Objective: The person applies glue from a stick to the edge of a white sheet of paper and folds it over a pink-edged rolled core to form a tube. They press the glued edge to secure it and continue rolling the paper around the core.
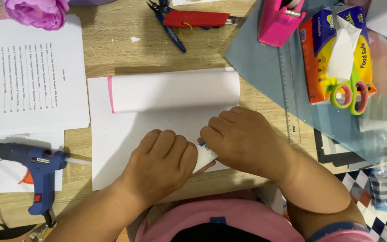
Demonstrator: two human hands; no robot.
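Both fists, left hand [164,157] and right hand [242,136], curl tight around a small white tube [204,157] over the white sheet [113,148], six o'clock from its rolled edge [173,91]; oversqueezing could smear it.

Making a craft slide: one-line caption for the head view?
Both hands grip a small white tube over white paper, glue gun alongside.

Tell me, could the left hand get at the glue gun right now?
Probably yes. The glue gun lies in the open to the left of the left hand, with only bare white paper between them. But that hand is closed on a small white tube and would have to let go first.
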